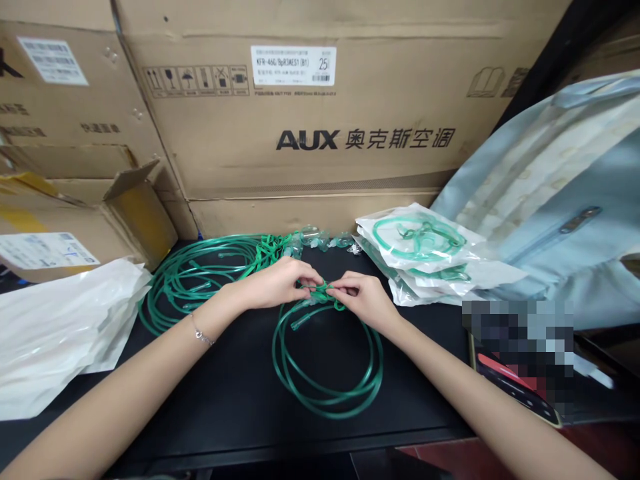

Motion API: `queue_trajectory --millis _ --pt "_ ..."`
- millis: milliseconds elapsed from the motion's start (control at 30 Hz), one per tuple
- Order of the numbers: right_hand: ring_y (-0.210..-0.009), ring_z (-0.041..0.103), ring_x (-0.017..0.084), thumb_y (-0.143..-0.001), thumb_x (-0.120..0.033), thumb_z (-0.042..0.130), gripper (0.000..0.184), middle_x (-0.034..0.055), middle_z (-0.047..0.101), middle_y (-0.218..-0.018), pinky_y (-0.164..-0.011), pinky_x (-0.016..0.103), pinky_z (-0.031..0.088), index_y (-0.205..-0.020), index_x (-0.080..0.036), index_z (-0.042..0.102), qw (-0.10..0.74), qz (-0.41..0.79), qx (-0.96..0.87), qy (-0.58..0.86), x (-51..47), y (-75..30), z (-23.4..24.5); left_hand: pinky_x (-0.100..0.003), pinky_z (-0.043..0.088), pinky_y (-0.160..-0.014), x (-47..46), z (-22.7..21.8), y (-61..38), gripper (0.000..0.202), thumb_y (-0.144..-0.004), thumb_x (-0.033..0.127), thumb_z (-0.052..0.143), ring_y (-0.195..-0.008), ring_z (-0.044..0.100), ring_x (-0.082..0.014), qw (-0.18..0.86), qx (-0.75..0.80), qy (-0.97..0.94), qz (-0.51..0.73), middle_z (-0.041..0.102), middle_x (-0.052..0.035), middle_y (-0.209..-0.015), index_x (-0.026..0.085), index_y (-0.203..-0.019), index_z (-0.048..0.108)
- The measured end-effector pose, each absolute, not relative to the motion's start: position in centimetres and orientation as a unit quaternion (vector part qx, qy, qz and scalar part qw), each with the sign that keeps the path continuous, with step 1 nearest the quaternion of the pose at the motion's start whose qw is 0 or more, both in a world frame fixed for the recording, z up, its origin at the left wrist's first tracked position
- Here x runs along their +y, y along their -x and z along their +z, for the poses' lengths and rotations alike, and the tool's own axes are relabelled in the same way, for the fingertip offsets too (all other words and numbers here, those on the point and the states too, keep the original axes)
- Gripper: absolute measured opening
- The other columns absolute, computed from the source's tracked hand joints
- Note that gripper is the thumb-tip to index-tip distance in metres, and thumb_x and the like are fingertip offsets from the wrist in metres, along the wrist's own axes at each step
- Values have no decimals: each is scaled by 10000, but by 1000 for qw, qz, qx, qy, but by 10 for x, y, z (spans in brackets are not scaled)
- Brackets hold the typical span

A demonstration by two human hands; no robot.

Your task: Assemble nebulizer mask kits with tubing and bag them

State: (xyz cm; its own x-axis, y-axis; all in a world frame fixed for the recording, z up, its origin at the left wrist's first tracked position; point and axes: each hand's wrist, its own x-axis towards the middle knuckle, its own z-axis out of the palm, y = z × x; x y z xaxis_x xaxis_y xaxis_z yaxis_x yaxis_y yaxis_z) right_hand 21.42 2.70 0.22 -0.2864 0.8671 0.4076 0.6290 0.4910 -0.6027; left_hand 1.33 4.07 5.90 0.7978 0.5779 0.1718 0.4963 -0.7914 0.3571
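Observation:
My left hand [277, 283] and my right hand [367, 301] are close together over the black table. Fingers of both are closed in a pinch on a bunched green strap [321, 292] at the top of a coil of green tubing [327, 412]. The coil lies flat below my hands, one loose end with a clear connector [301, 321] inside the loop. My fingertips partly hide the strap. To the left rests a larger heap of coiled green tubing [150, 303], with green straps [270, 250] and clear plastic pieces [311, 235] along its back.
White flat bags [65, 327] are stacked at left, beside an opened carton [60, 227]. Clear-fronted bags holding green tubing [420, 240] are piled at right, against a light blue backpack [560, 200]. A phone [520, 390] lies at the right edge. Large cartons [310, 173] wall off the back.

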Motion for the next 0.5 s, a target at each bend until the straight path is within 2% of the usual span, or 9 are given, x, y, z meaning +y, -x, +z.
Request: queue_trajectory --millis 67,167,333,500 --pt "-540 491 103 -737 -311 623 170 11 600 -637 -482 219 340 -768 -186 734 346 182 -769 505 28 -214 2 -208 440 -682 42 56 -15 165 -792 143 556 -738 618 -130 130 286 -935 167 675 -41 -806 143 -924 656" --pt "-548 512 114 -708 -352 640 192 12 624 -621 -478 220 340 -731 -188 737 329 218 -753 527 30 -214 3 -229 453 -718 42 49 -20 173 -825 125 501 -780 628 -148 82 272 -941 185 682 -65 -853 139 -874 666" --pt "-532 514 110 -677 -283 659 156 21 637 -621 -477 215 358 -720 -145 720 346 227 -741 529 30 -214 7 -266 474 -705 35 40 -31 219 -828 83 467 -808 648 -196 30 299 -941 156 696 -103 -878 118 -893 673" --pt "-585 543 109 -788 -244 533 200 28 672 -744 -509 210 388 -839 -164 710 345 210 -793 457 19 -212 15 -263 473 -667 33 39 -35 241 -798 42 477 -772 665 -210 39 329 -934 132 713 -105 -812 123 -863 694"
